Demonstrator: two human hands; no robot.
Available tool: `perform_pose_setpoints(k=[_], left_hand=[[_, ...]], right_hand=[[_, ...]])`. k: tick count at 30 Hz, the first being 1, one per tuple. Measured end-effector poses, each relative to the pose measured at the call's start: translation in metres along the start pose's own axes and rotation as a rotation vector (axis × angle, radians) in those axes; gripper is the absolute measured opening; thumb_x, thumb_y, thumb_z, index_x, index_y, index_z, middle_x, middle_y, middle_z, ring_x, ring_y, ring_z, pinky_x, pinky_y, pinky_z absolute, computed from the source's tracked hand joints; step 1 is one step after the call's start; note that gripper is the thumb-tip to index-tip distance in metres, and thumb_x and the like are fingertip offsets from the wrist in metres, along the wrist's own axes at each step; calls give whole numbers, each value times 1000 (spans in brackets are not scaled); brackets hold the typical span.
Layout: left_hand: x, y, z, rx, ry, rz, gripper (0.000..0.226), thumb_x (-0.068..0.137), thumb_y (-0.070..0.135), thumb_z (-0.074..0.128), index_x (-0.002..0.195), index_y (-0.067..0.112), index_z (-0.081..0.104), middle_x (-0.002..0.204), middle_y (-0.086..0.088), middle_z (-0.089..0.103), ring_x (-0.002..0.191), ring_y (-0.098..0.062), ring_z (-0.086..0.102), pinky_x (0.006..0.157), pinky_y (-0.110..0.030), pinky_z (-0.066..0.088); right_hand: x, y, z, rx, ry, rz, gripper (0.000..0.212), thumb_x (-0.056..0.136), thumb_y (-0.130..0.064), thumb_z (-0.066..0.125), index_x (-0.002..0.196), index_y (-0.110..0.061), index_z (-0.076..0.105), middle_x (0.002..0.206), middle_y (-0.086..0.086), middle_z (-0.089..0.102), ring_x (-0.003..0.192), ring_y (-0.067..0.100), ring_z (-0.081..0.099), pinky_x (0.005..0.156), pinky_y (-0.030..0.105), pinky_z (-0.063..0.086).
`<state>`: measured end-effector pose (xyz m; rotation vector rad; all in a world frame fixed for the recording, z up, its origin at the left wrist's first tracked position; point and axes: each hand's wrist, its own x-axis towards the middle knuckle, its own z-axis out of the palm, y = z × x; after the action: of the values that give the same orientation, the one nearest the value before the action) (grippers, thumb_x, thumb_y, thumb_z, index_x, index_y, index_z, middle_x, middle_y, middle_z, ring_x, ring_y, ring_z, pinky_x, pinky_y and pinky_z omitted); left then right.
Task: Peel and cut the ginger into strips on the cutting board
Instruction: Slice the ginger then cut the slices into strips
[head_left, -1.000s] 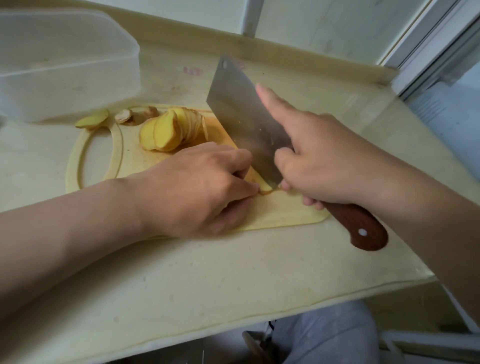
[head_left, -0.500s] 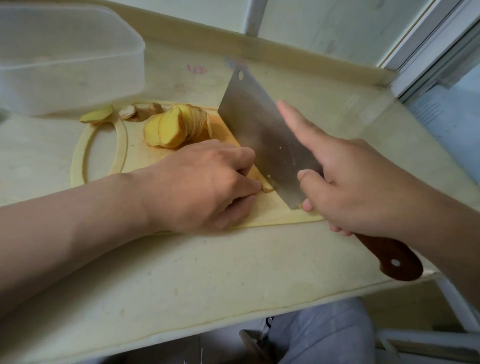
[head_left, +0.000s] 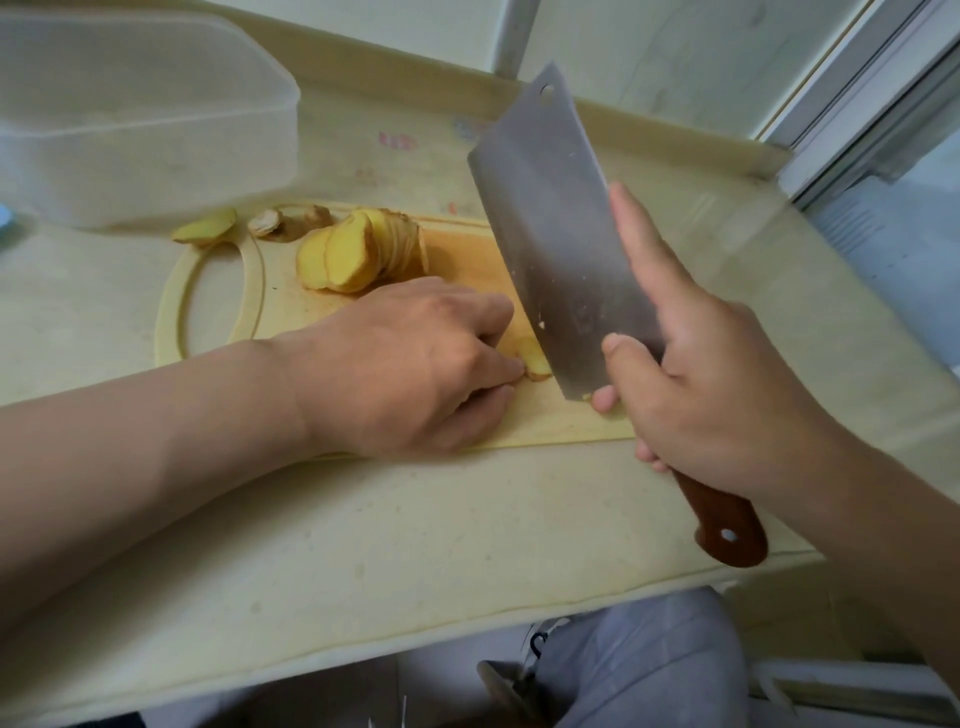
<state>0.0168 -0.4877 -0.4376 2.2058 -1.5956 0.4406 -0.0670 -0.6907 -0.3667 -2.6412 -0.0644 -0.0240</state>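
I am logging the slicing step. The left grip is curling over the ginger stub, pinning it on the cutting board. The right grip is clasping the cleaver, tip raised. The stub's exposed end is pointing at the blade; long axis hidden. Next stroke is, I judge, demanding the left grip tucked clear.

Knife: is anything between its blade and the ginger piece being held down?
Nothing visible. The knife, gripped by the right hand, has its edge right beside the ginger piece on the board. The left hand, holding that piece, has its fingers close to the blade.
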Motion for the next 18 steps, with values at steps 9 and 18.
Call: perform_pose_setpoints(k=[9,18], left_hand=[[0,-1,1,6,-1,12,33,98,28,52,84,8,74,75,-7,48,59,-28,45,59,-38,43],[-1,0,0,24,17,13,32,98,28,53,83,10,74,74,-8,49,58,-29,45,56,-38,44]], right_hand=[[33,-26,-13,-179,-272,23,89,100,-13,43,156,-65,0,79,5,70,42,20,67,43,39,60],[14,-14,4,-34,-6,-16,89,102,-12,45,159,-62,-2,68,14,70,50,27,66,50,48,59]])
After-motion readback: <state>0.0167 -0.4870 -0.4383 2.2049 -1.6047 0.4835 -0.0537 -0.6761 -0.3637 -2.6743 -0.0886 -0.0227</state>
